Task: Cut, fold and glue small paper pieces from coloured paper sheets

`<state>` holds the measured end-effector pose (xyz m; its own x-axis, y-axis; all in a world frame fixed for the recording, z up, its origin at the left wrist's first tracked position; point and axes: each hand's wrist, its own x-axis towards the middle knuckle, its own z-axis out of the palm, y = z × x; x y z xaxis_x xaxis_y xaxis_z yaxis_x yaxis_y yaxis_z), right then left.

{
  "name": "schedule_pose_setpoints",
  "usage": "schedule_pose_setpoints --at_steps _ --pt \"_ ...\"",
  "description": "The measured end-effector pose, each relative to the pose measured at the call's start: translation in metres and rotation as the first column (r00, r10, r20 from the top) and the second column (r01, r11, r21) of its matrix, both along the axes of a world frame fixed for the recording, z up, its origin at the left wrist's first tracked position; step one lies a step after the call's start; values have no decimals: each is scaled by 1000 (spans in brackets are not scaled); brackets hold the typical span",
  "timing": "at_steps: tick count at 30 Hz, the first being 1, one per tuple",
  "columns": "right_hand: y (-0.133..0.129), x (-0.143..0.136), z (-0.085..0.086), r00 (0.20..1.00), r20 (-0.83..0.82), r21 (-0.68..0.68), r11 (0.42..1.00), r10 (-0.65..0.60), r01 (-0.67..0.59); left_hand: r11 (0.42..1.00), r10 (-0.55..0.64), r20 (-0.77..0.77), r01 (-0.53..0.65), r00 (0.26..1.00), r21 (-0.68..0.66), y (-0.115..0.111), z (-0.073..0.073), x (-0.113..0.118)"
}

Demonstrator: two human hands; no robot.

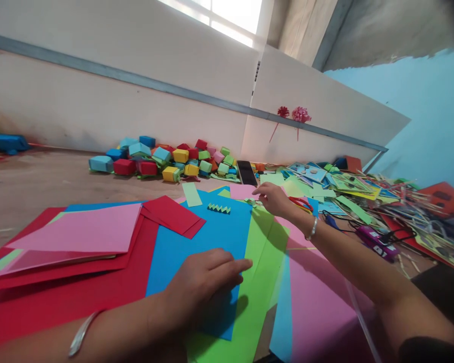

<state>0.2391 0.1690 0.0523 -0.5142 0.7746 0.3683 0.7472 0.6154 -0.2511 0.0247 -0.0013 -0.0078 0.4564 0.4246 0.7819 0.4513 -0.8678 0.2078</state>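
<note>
Blue paper sheet (196, 247) pinned flat mid-desk by left hand (204, 282), fingers spread, keeping it steady; right hand (274, 198), loosely open, reaches toward far edge near scissors (301, 203).

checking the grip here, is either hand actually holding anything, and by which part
Neither hand grips anything. The left hand lies flat on the blue sheet near its right edge. The right hand reaches the sheets' far edge; what its fingers touch cannot be told.

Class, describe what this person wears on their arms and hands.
Both forearms are bare, with no gloves or rings visible. The left hand has a thin silver bangle at its wrist; the right hand has a silver bracelet. A dark sleeve edge shows at the right upper arm.
</note>
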Motion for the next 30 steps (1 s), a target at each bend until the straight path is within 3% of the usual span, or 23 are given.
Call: schedule_pose_setpoints --at_steps 2,3,4,5,6,7,10,12,15,21,23,27,30 --pt "-38 2 9 970 -143 -216 950 196 -223 996 88 -31 -87 996 33 0 -2 -1" --pt "-59 4 13 928 -233 -380 851 290 -362 993 115 -55 -113 992 38 -1 -2 -1" --pt "-80 5 16 874 -330 -505 716 356 -482 992 121 -82 -118 989 39 -1 -2 -2" --pt "-100 6 19 824 -412 -568 598 388 -565 994 106 -111 -102 988 38 -2 -2 -2" --pt "-118 6 21 789 -482 -578 538 382 -614 997 79 -140 -74 987 36 -4 -1 -3" --pt "-133 7 23 764 -532 -554 533 365 -640 999 42 -163 -36 986 39 -5 1 -3" --pt "-165 6 25 715 -513 -391 613 475 -687 995 -83 -174 92 981 45 -13 7 -4" --pt "-180 4 23 725 -411 -267 688 552 -675 980 -188 -161 195 969 33 -16 9 -5" --pt "-203 2 21 782 -310 3 823 541 -568 953 -289 -189 302 938 42 -17 8 -7" --pt "-229 5 29 852 -194 177 871 487 -457 942 -311 -267 333 912 41 -21 10 -10" --pt "-225 4 25 884 -99 313 857 457 -409 939 -341 -224 343 913 -34 -25 14 -10" --pt "-211 -2 8 884 207 494 735 419 -464 888 -423 -56 401 904 -226 -29 12 -9" --pt "-206 -3 2 876 305 574 661 375 -483 862 -401 37 391 915 -324 -29 4 -7"
